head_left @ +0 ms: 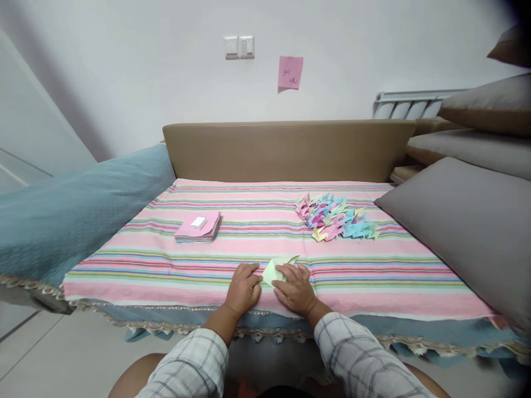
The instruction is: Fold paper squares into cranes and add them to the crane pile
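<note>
A pale green sheet of folding paper (271, 272), partly folded with pointed corners, lies on the striped cloth near the front edge. My right hand (295, 290) rests over its right part, fingers bent and pressing on it, so some folds are hidden. Just left of the paper is my left hand (244, 288), its fingers a little bent and apart on the cloth. Those fingertips come close to the paper's left corner; whether they touch it I cannot tell. Behind and to the right sits a pile of folded paper cranes (332, 217) in pink, blue, purple, yellow and green.
Back left, a stack of square coloured paper (197, 232) bears a small white block (198, 223). A striped cloth (136, 260) covers the sofa seat. Grey cushions (456, 221) crowd the right side, a blue armrest (91, 204) the left. A pink note (290, 72) hangs on the wall.
</note>
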`<control>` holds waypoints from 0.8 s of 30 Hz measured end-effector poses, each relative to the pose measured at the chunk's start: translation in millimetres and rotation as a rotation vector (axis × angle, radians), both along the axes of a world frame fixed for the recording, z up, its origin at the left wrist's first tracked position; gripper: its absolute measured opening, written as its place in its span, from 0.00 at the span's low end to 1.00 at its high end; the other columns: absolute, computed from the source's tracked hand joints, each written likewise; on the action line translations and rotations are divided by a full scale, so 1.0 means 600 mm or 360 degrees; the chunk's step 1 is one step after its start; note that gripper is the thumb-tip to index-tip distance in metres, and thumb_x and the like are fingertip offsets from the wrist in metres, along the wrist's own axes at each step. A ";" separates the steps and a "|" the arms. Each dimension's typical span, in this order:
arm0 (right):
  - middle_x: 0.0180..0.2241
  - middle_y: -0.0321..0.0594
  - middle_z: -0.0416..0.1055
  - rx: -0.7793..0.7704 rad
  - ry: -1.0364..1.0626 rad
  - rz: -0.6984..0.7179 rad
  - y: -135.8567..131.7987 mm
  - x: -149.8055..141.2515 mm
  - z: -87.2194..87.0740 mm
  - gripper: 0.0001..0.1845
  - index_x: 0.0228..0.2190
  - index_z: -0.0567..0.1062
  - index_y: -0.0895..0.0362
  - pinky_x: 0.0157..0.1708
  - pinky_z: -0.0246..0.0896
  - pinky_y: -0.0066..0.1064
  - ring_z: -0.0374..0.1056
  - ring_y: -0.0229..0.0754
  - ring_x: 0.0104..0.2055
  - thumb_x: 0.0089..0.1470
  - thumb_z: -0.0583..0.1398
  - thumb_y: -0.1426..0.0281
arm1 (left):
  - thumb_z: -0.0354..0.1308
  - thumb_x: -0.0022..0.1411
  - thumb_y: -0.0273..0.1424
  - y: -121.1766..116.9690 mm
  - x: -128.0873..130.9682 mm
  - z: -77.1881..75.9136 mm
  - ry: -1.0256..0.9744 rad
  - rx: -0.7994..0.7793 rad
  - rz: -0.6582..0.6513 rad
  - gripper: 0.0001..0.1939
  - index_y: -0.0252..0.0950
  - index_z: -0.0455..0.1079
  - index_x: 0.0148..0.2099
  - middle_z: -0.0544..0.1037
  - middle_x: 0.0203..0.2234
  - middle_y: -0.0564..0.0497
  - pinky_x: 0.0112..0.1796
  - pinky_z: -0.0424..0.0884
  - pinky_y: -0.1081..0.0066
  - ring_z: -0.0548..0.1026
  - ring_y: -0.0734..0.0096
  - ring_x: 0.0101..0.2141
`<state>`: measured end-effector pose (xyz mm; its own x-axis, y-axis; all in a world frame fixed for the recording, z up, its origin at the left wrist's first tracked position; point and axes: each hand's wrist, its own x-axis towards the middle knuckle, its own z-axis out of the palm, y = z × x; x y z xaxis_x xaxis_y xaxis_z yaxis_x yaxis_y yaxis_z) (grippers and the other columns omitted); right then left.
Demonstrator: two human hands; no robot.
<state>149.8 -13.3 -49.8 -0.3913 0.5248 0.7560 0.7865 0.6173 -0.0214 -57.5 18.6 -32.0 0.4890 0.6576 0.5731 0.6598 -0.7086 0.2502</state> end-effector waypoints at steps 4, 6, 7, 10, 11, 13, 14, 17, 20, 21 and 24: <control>0.50 0.39 0.68 0.0000 0.0013 0.0001 0.001 0.001 -0.003 0.08 0.35 0.75 0.47 0.53 0.37 0.47 0.58 0.47 0.53 0.53 0.57 0.63 | 0.51 0.50 0.20 -0.010 -0.001 0.006 -0.0009 -0.0035 0.0014 0.12 0.37 0.72 0.33 0.74 0.44 0.46 0.51 0.60 0.54 0.68 0.62 0.44; 0.50 0.39 0.68 -0.0013 0.0007 -0.0004 0.003 0.002 -0.005 0.09 0.36 0.75 0.47 0.53 0.37 0.47 0.58 0.47 0.53 0.53 0.57 0.63 | 0.51 0.50 0.21 -0.016 0.001 0.012 0.0035 -0.0104 0.0021 0.11 0.37 0.71 0.36 0.74 0.45 0.47 0.53 0.57 0.52 0.68 0.62 0.46; 0.50 0.39 0.68 -0.0019 0.0008 -0.0007 0.003 0.001 -0.007 0.09 0.36 0.75 0.47 0.53 0.37 0.47 0.58 0.47 0.53 0.53 0.57 0.63 | 0.53 0.51 0.23 -0.018 0.002 0.016 0.0069 -0.0137 0.0009 0.12 0.37 0.70 0.38 0.73 0.47 0.46 0.54 0.55 0.51 0.68 0.61 0.47; 0.50 0.39 0.68 -0.0028 0.0021 -0.0006 0.003 0.000 -0.010 0.09 0.36 0.75 0.47 0.53 0.36 0.47 0.58 0.47 0.53 0.53 0.57 0.63 | 0.57 0.54 0.32 -0.018 0.011 0.022 0.0189 -0.0192 -0.0106 0.17 0.38 0.68 0.47 0.72 0.49 0.45 0.54 0.55 0.51 0.66 0.58 0.49; 0.50 0.38 0.68 -0.0036 0.0021 0.0000 0.003 -0.001 -0.010 0.09 0.37 0.75 0.47 0.54 0.36 0.47 0.58 0.47 0.53 0.53 0.57 0.63 | 0.57 0.55 0.34 -0.015 0.015 0.022 0.0222 -0.0197 -0.0147 0.17 0.39 0.67 0.48 0.73 0.48 0.45 0.54 0.55 0.52 0.67 0.59 0.48; 0.50 0.39 0.67 -0.0048 0.0044 0.0014 0.002 -0.001 -0.008 0.11 0.39 0.74 0.46 0.54 0.38 0.47 0.58 0.47 0.52 0.53 0.57 0.64 | 0.56 0.57 0.37 -0.004 0.020 0.019 0.0255 -0.0190 -0.0196 0.16 0.40 0.69 0.48 0.75 0.46 0.46 0.53 0.57 0.54 0.69 0.60 0.46; 0.50 0.40 0.67 -0.0058 0.0086 0.0009 0.002 0.000 -0.006 0.12 0.40 0.74 0.47 0.54 0.39 0.47 0.58 0.48 0.52 0.53 0.56 0.64 | 0.56 0.58 0.38 0.003 0.022 0.018 0.0256 -0.0181 -0.0208 0.14 0.41 0.70 0.46 0.76 0.44 0.46 0.52 0.58 0.54 0.70 0.61 0.45; 0.50 0.45 0.64 -0.0120 0.0416 -0.0121 0.010 0.013 0.005 0.16 0.44 0.72 0.50 0.53 0.45 0.49 0.57 0.50 0.53 0.54 0.54 0.64 | 0.55 0.60 0.37 0.025 0.024 0.018 0.0220 -0.0145 -0.0234 0.10 0.40 0.72 0.40 0.77 0.41 0.47 0.49 0.60 0.56 0.71 0.62 0.43; 0.50 0.49 0.62 -0.0275 0.0938 -0.0277 0.033 0.036 0.019 0.18 0.47 0.69 0.55 0.53 0.50 0.49 0.56 0.50 0.54 0.57 0.50 0.64 | 0.53 0.61 0.34 0.037 0.021 0.025 0.0175 -0.0146 -0.0281 0.08 0.40 0.73 0.38 0.78 0.40 0.47 0.47 0.63 0.58 0.72 0.63 0.43; 0.48 0.49 0.64 -0.0353 0.1102 -0.0262 0.043 0.045 0.022 0.18 0.46 0.69 0.56 0.53 0.52 0.48 0.58 0.49 0.54 0.58 0.49 0.63 | 0.53 0.61 0.33 0.037 0.021 0.028 0.0157 -0.0153 -0.0298 0.08 0.39 0.73 0.39 0.78 0.40 0.47 0.47 0.63 0.58 0.72 0.63 0.44; 0.43 0.48 0.71 -0.0776 0.1488 -0.0092 0.070 0.061 0.028 0.22 0.42 0.72 0.56 0.50 0.59 0.44 0.66 0.48 0.48 0.59 0.46 0.57 | 0.55 0.57 0.33 0.032 0.020 0.034 0.0091 -0.0184 -0.0306 0.10 0.39 0.71 0.42 0.77 0.41 0.46 0.48 0.64 0.59 0.71 0.62 0.45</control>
